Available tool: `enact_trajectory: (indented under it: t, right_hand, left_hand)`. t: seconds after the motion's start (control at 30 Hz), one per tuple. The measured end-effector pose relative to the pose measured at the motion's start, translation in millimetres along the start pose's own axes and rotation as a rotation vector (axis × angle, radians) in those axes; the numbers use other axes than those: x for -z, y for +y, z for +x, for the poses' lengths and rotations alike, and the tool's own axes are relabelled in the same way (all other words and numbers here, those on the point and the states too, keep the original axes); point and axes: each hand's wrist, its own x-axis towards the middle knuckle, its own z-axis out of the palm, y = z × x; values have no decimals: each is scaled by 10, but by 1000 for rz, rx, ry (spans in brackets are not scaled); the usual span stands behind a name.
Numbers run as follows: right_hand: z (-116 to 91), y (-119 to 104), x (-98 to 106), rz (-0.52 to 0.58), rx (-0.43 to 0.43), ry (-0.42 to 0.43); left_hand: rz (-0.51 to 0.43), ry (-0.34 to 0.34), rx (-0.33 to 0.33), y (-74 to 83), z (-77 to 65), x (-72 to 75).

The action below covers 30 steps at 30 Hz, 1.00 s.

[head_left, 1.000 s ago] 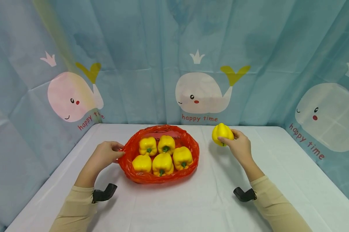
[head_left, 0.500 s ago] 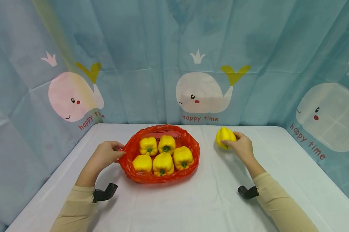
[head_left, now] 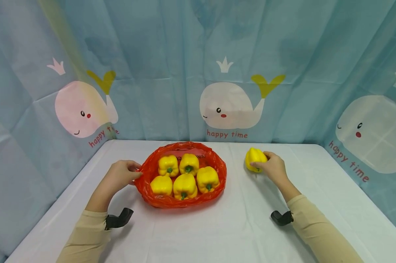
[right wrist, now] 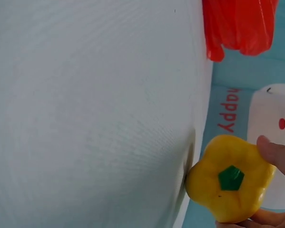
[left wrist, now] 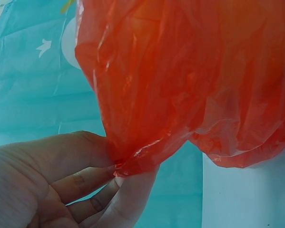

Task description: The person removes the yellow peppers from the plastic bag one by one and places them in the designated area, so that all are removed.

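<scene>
A red plastic bag (head_left: 145,195) stands open on the table, its mouth facing up, with several yellow bell peppers (head_left: 185,185) inside. My left hand (head_left: 120,175) pinches the left edge of the bag between thumb and fingers; the left wrist view shows the gathered red film (left wrist: 137,154) in that pinch. To the right of the bag, my right hand (head_left: 273,167) holds another yellow bell pepper (head_left: 254,159) between thumb and fingers. In the right wrist view this pepper (right wrist: 213,190) has its green stem toward the camera and seems to touch the tabletop.
A white cloth covers the table (head_left: 198,237). Blue curtains (head_left: 158,109) printed with whales hang behind it and at both sides. Black wrist mounts (head_left: 119,219) stick out from both sleeves.
My right hand has lowered the pepper toward the tabletop and shifted slightly right. The left hand and the bag have stayed in place.
</scene>
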Motion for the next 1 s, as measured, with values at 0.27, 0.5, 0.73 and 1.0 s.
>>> enact_trajectory:
  t: [0.27,0.5,0.73,1.0]
  right_hand:
    - [15,10,-24,-14,7,-19]
    - [36,3,-61,-42,27,-27]
    - [33,-11,-74,-53,43,-33]
    - [16,-35,-71,-66,53,-34]
  left_hand:
    - [3,-1,7,8,-18,-5]
    - [3,1,9,17,-24,0]
    - [0,1,10,27,-33,0]
    - [-4,2,16,50,-42,-4]
